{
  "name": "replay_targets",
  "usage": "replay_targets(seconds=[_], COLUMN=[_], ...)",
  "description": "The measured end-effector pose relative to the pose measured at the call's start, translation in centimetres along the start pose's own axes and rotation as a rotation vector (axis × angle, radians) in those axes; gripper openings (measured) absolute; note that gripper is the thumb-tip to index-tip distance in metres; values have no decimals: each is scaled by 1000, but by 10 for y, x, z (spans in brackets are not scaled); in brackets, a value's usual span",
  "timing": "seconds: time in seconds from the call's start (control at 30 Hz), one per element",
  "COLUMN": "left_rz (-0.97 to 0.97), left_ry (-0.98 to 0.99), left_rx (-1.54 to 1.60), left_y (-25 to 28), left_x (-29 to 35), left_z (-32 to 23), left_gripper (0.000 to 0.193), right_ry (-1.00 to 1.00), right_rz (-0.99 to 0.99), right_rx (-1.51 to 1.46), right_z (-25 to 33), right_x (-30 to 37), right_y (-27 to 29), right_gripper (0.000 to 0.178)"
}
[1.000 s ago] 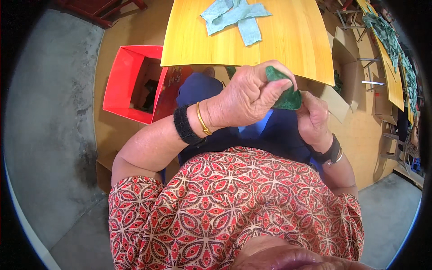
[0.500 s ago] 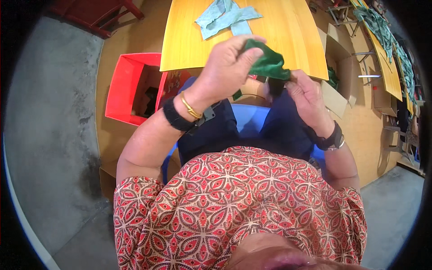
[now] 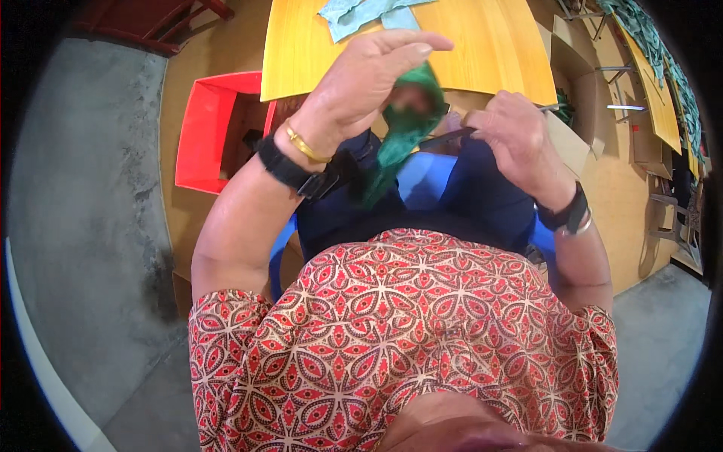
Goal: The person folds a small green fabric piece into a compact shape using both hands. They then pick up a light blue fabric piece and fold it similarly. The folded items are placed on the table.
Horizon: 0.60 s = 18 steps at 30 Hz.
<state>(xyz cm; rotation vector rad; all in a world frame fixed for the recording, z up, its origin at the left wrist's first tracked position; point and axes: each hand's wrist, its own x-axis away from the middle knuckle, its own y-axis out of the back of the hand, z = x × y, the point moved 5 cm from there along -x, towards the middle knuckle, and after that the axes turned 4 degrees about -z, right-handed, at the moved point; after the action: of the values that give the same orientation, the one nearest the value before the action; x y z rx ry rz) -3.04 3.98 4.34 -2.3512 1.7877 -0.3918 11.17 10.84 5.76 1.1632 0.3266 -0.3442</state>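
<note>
My left hand is over the near edge of the table, its thumb and forefinger pointing right. From its fingers hangs a shiny green cloth piece, its lower end dangling above my lap. A blurred reddish-brown patch shows in the cloth's upper part; I cannot tell what it is. My right hand is closed, to the right of the cloth. A thin dark strip runs from it toward the cloth, and a slim pale end sticks out on its other side. Whether these are one tool is hidden by the fingers.
A yellow table stands ahead with light blue cloth pieces on it. At left is a red box; at right, an open cardboard box with green cloth inside. More tables with teal cloth stand far right.
The green cloth was stretched between both hands; now it hangs down from my left hand. My right hand has let go of its end, and a dark strip shows at it.
</note>
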Motion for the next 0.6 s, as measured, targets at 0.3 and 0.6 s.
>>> replay_targets(seconds=[0.3, 0.6], left_rz=[137, 140], left_ry=[-25, -189], left_rx=[185, 148], left_y=[-5, -10], left_x=[-7, -2], left_z=[23, 11], left_gripper=[35, 34], right_ry=[-376, -700], right_rz=[-125, -217], right_rx=[-723, -1139], right_z=[-33, -40], right_x=[19, 24], right_y=[-28, -46], right_gripper=[10, 17])
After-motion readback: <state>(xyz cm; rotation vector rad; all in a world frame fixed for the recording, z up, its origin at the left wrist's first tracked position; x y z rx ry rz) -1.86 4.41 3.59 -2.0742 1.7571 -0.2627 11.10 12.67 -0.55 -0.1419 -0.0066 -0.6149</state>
